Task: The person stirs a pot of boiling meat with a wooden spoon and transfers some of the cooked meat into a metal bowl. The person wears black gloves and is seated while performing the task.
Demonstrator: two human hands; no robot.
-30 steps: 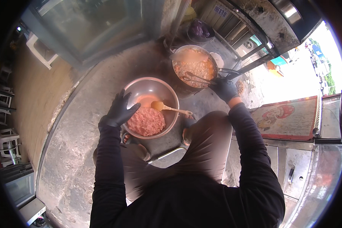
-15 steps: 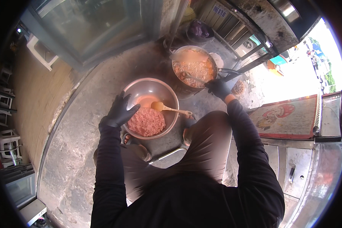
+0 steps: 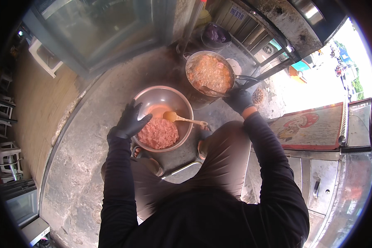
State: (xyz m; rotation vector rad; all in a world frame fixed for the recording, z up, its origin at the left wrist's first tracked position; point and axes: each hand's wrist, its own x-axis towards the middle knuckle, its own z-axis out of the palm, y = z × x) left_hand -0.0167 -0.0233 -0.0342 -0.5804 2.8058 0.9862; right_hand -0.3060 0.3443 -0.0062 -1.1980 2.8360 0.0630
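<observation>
floor (image 3: 76,165) spreads wide left of the bowl (image 3: 165,97). left hand (image 3: 132,120) rests at its rim, fingers apart; right hand (image 3: 239,100) clamps its fingers on a utensil (image 3: 214,91) at the pot's (image 3: 197,96) edge.

Gloves (image 3: 127,122): two
Bowl (image 3: 166,99): one, touched by left fingers (image 3: 132,106)
Yellow spoon (image 3: 170,116): one, near left fingers
Pot (image 3: 195,94): one, beyond right fingers (image 3: 231,98)
Utensil (image 3: 214,91): one, held in right fingers

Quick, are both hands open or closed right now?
Black-gloved left hand: open, spread at the near-left edge of the wide, round, silvery metal bowl.
Black-gloved right hand: closed, holding a long, dark utensil dipped into the round metal pot.
</observation>
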